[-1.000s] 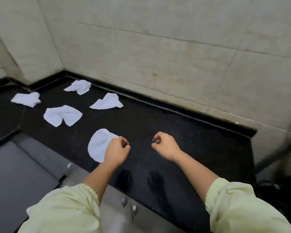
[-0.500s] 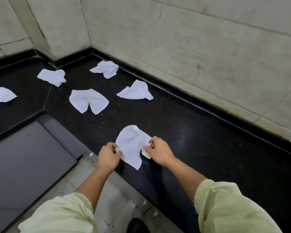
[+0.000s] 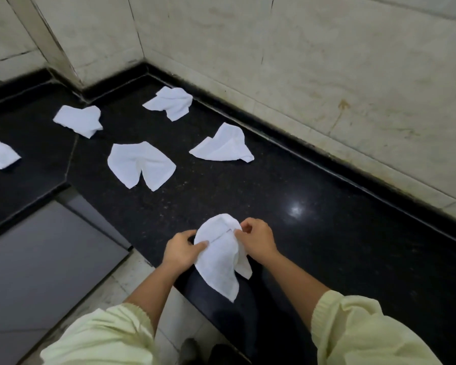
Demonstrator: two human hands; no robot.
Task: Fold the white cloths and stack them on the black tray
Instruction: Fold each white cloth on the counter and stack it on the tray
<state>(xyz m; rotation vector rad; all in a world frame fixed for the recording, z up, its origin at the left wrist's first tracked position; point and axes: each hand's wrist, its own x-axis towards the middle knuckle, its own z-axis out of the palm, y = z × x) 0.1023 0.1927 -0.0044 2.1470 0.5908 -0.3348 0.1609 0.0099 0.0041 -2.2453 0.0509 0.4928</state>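
Big black worktop (image 3: pixel 300 193) in a corner of the tiled wall (image 3: pixel 327 75), five loose cloths (image 3: pixel 140 164) crumpled around its far left end. The held cloth (image 3: pixel 219 259) droops over the near edge, left hand (image 3: pixel 179 251) and right hand (image 3: pixel 258 239) each with fingers pinching a side of its top

text: none readable | labels, brands, numbers, signs: none | surfaces: white cloths (image 3: pixel 141 165), black counter (image 3: pixel 287 180), tiled wall (image 3: pixel 327 75)
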